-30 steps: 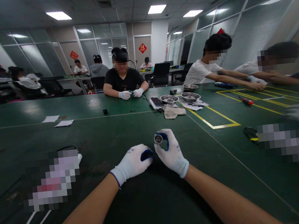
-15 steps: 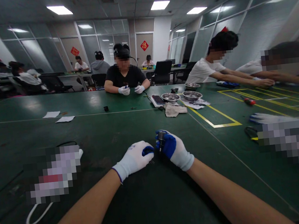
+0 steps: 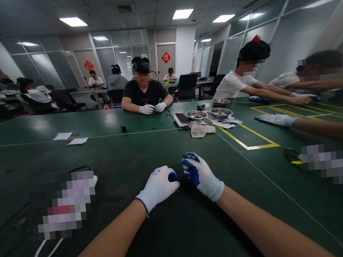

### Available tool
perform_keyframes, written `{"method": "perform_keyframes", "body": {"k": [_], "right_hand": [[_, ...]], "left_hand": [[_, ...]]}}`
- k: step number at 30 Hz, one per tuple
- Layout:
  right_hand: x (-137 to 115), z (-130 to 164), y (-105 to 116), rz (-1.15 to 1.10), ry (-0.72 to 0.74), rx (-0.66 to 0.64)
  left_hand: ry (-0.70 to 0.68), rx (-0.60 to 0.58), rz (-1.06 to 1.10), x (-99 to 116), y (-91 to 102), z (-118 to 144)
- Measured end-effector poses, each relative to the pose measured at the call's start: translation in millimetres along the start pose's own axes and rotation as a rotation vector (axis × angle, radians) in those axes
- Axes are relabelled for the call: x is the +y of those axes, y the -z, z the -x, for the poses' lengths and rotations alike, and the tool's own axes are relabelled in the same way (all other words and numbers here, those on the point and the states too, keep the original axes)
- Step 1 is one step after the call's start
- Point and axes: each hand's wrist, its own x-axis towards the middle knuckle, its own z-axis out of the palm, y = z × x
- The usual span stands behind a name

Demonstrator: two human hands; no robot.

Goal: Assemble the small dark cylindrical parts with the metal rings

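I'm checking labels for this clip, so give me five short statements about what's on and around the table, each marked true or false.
1. The right hand holds a small round metal piece. True.
2. The left hand is bare. False: it wears a white glove with blue on the finger side.
3. Three metal bowls stand on the green table, beyond the hands. True.
4. The beige cloth is draped over the right hand. False: it lies on the table near the bowls, apart from the hand.
5. In the picture, a small black object sits to the right of the white papers. True.
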Motion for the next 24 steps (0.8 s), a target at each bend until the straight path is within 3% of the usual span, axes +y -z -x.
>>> {"method": "perform_keyframes", "body": {"k": [6,10,17,24], "right_hand": [[-1,9,-5,0.019,0.021,0.048],[0,10,-4,0.156,0.133,0.035],[-1,10,-1,0.329,0.312,-0.037],[1,11,-3,0.413,0.38,-0.042]], "left_hand": [[-0.031,-0.029,0.064,-2,5.4,2],[-0.058,-0.061,0.132,-5,11.0,5],[-0.058,-0.074,0.12,-7,11.1,5],[-0.074,-0.036,0.033,-6,7.6,7]]}}
